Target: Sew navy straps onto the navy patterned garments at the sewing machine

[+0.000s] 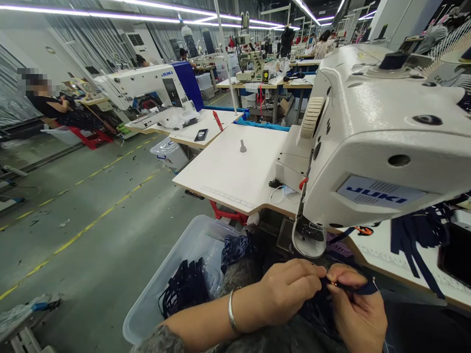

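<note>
Smooth tabletop (217,169), hands (289,290) pinching navy fabric strip (366,288)

White tabletop (217,171): small grey piece (243,146). Right section (379,247): dark navy strips (406,238).

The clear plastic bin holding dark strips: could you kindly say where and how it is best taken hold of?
The bin is probably best gripped by its left rim, from the open floor side: that edge stands free, whereas patterned fabric and the left forearm block its right side in this view.
</note>
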The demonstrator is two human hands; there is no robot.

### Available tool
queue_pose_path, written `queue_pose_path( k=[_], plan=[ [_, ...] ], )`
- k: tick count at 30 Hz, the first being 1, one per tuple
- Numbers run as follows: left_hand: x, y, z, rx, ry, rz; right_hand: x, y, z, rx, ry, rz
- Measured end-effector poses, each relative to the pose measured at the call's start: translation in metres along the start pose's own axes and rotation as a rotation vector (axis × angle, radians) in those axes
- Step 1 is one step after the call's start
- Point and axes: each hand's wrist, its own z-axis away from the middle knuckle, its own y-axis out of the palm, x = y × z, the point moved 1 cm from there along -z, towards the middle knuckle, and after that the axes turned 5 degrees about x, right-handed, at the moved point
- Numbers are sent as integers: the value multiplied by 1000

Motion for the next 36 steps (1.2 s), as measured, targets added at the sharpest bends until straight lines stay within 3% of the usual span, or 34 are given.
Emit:
queue_pose_path(
  k=[5, 10, 13, 18, 22, 25, 27, 29, 32, 34, 36],
  plan=[
    [0, -7, -4, 62, 158, -108, -4, 0, 4, -57, -51, 44],
    [-1, -4, -1, 55, 75, -57, 0, 2, 2, -53, -78, 76],
    [-3, 0, -2, 1, -135, 32, 4, -1, -1, 17, 2, 119],
    [-2, 2, -8, 21, -663, 250, 4, -14, -12, 236, 268, 347],
    [5, 0, -9, 13, -795, 279, 0, -18, -28, 313, 366, 492],
    [12, -2, -7, -107, -699, 31, -3, -13, -40, 302, 356, 597],
    [15, -5, -5, -238, -531, -237, -6, -8, -45, 280, 349, 612],
    [17, -7, -3, -258, -308, -447, -9, -5, -47, 269, 340, 568],
    [17, -9, -1, 9, -69, -536, -15, -5, -48, 269, 352, 478],
    [17, -11, -2, 190, -40, -533, -20, -6, -49, 251, 405, 415],
    [17, -14, -4, 278, -42, -554, -23, -7, -51, 226, 481, 310]
  ],
)
